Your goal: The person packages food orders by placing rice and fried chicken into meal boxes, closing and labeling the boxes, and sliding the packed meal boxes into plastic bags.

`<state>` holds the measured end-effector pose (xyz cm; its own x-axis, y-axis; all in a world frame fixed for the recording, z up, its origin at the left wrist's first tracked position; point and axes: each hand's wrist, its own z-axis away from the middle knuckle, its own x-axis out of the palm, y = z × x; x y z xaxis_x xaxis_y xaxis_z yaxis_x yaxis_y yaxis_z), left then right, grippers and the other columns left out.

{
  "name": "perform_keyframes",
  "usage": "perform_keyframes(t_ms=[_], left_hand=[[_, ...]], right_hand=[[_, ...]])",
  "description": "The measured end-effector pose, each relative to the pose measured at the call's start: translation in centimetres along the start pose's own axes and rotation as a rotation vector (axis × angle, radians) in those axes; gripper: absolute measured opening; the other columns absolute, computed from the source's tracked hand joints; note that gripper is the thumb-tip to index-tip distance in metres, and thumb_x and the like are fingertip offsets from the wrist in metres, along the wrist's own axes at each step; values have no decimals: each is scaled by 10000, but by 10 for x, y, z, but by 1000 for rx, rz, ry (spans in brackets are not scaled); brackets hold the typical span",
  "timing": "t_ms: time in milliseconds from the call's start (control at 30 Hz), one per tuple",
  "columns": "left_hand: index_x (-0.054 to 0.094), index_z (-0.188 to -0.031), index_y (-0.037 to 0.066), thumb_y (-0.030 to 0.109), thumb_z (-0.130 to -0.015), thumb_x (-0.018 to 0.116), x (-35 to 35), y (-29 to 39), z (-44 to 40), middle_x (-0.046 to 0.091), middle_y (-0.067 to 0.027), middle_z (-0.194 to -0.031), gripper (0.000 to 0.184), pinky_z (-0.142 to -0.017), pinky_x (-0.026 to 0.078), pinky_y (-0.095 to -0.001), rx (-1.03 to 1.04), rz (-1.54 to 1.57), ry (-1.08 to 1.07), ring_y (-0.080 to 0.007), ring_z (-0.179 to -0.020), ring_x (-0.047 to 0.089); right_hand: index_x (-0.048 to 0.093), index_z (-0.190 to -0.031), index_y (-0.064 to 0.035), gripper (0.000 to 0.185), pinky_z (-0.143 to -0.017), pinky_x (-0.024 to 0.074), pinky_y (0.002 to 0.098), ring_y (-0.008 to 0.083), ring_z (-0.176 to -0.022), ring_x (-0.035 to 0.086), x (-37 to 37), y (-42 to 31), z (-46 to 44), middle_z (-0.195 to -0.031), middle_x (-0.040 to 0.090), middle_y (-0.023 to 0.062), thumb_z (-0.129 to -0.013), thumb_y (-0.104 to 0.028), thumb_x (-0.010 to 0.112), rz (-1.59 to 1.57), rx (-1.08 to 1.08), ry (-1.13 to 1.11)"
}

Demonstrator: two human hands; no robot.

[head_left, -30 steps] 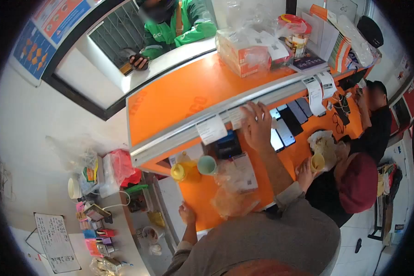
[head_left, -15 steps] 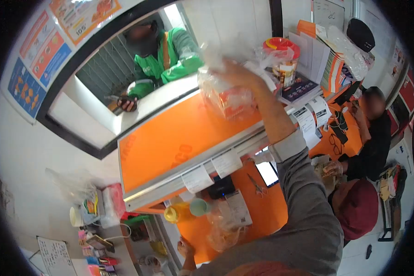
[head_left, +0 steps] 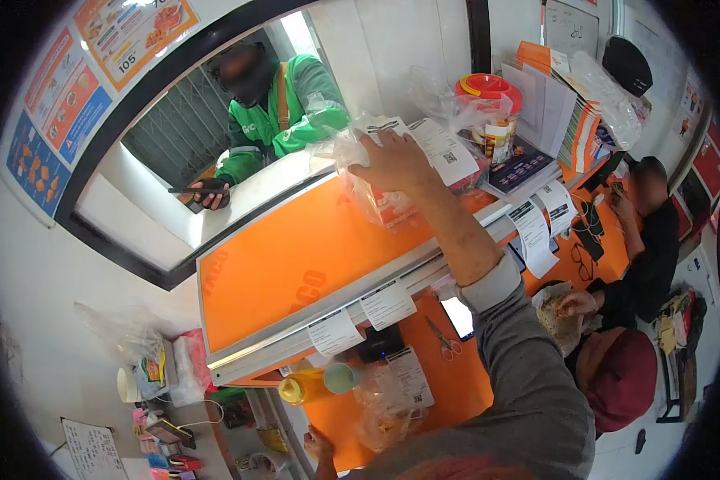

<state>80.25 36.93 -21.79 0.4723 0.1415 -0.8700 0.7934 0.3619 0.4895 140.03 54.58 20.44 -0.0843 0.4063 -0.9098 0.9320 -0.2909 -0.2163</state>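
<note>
My right hand (head_left: 398,166) reaches across the raised orange counter, palm down, fingers apart, over a clear plastic bag (head_left: 376,206) with a red and white package inside. White receipts lie under and beside the fingers, one of them a printed receipt (head_left: 444,148). Low in the view, my left hand (head_left: 318,444) rests with curled fingers at the left edge of the lower orange desk (head_left: 464,392). Near it stand a yellow squeeze bottle (head_left: 294,390) and a pale green cup (head_left: 342,378). A crumpled clear bag (head_left: 384,420) lies beside them.
A person in a green jacket (head_left: 296,132) stands at the window holding a phone (head_left: 196,190). Two co-workers sit on the right, one in a maroon head covering (head_left: 620,376). Scissors (head_left: 444,340) and a lit phone (head_left: 458,318) lie on the desk. A red-lidded bucket (head_left: 496,100) stands on the counter.
My right hand, blurred before, now shows clearly, lower on the bag and receipts. The bag's raised top has sunk. The person at the window has lifted the phone level. The view has shifted slightly.
</note>
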Motion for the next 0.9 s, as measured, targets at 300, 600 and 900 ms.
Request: perform_keyframes(t_ms=[300,600,900], left_hand=[[626,-816,-18,547,-921,423,-17,21,6,629,-237,-744,610,-629,431,-545,-31,6,-15,-438,-710,598],[629,-811,-21,562,-932,404,-15,27,11,629,-210,-715,636,-585,443,-513,-10,-21,14,-387,-661,606],[642,-844,-14,575,-919,408,-8,13,2,643,-218,-741,639,-614,460,-530,-26,-8,-27,-405,-689,619]], right_hand=[[559,-1202,-24,392,-973,407,414,335,-1154,529,-24,52,-3,-1242,552,210,-908,-280,505,-782,-108,488],[629,-1047,39,361,-964,429,419,428,-1096,559,10,115,9,-1045,617,311,-777,-197,672,-336,125,61],[568,-1186,45,533,-1106,296,427,453,-1330,316,18,123,3,-1395,331,354,-743,-207,726,-159,89,147]])
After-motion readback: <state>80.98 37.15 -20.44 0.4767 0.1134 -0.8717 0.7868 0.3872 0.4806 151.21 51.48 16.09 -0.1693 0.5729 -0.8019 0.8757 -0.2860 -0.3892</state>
